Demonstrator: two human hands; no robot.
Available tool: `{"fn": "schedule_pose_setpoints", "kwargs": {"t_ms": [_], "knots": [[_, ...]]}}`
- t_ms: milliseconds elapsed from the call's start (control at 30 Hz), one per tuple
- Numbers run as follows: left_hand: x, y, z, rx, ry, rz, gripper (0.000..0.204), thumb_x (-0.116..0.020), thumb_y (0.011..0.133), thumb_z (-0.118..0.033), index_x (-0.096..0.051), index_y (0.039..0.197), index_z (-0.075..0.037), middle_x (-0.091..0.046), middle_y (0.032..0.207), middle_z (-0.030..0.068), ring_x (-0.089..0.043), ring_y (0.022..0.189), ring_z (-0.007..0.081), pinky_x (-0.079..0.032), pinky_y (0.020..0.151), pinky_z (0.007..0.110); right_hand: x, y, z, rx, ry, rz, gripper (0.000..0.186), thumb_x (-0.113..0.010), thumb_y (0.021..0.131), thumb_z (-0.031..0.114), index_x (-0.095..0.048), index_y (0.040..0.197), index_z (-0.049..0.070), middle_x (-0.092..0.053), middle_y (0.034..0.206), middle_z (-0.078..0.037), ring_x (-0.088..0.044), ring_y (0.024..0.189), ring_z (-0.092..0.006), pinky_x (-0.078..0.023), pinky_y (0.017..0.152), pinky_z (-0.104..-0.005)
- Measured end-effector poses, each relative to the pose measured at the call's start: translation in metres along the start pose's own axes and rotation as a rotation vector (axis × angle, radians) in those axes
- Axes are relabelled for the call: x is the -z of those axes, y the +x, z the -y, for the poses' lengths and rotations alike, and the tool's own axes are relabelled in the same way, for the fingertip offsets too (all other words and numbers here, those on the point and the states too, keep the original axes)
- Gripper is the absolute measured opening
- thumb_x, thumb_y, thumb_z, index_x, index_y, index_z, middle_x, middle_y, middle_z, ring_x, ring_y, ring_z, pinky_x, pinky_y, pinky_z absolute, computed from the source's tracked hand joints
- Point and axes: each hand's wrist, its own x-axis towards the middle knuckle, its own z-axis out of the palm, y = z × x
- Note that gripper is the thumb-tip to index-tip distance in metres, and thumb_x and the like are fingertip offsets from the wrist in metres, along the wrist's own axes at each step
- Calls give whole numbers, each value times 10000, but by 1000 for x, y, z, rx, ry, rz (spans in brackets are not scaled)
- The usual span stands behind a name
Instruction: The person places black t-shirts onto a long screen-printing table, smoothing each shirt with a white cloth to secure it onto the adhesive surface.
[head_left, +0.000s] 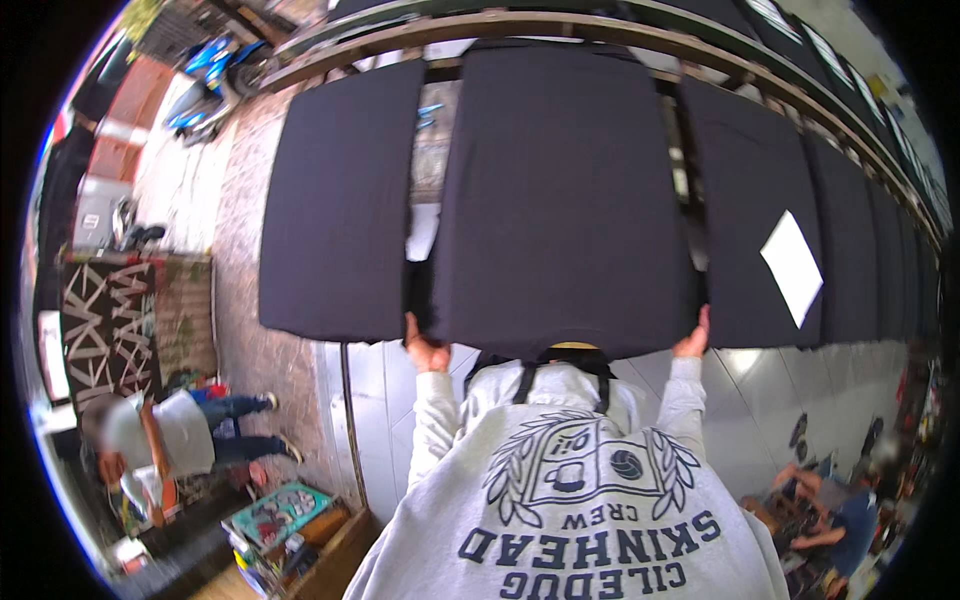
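A wide panel of black cloth [565, 200], apparently drawn over a flat board, lies on a wooden rack straight ahead of me. A bit of tan edge shows at its near end. My left hand [428, 346] grips the near left corner, a finger pointing up along the side. My right hand [693, 336] has hold of the near right corner in the same way. The other fingers of both hands are partly hidden by the cloth. Similar black panels lie on either side, the left one [335, 210] and the right one [750, 180], apart from my hands.
A white diamond-shaped patch [793, 268] shows on the right panel. Wooden rails [500, 30] run along the far side. A person [180, 435] is at the left beside a crate of items [290, 530]. Other people [830, 520] sit low at the right. A blue motorbike [212, 85] stands far left.
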Motion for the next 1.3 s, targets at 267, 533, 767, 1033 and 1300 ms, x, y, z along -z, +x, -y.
{"fn": "schedule_pose_setpoints", "kwargs": {"t_ms": [267, 533, 767, 1033, 1300], "knots": [[12, 29, 2, 76, 226, -104, 533, -611, 979, -433, -587, 1347, -48, -612, 1375, 114, -604, 1219, 316, -489, 1053, 487, 2, 13, -9, -63, 214, 38, 427, -516, 1029, 382, -623, 1334, 103, -642, 1355, -51, -583, 1249, -250, -443, 1083, -431], [2, 22, 0, 150, 219, -156, 519, -603, 985, -434, -599, 1317, -36, -658, 1297, 128, -632, 1169, 327, -509, 1026, 492, 5, 7, -17, -30, 244, 62, 427, -477, 1042, 395, -633, 1305, 97, -638, 1355, -42, -595, 1232, -245, -472, 1056, -426], [-36, -44, 21, 238, 280, -103, 882, -599, 841, -756, -576, 1351, -36, -595, 1376, 109, -500, 1295, 288, -358, 1128, 486, 13, -36, -22, -220, 93, 175, 603, -440, 1018, 497, -484, 1456, 84, -520, 1478, -82, -465, 1351, -271, -299, 1150, -510], [-61, -123, 72, 407, 930, 335, 612, -750, 883, -510, -638, 1094, 53, -648, 1190, 143, -624, 1129, 246, -488, 1061, 443, -14, -159, -60, -287, -231, 496, 321, -574, 969, 364, -556, 1130, 86, -577, 1273, -85, -499, 1286, -244, -374, 1125, -513], [-76, -154, 88, 156, 1128, 183, 441, -730, 930, -432, -729, 977, 6, -725, 971, 63, -680, 848, 131, -573, 802, 309, -37, -187, -71, 79, -865, 276, 336, -762, 929, 315, -687, 997, -5, -696, 947, -17, -610, 857, -80, -497, 781, -262]]}}
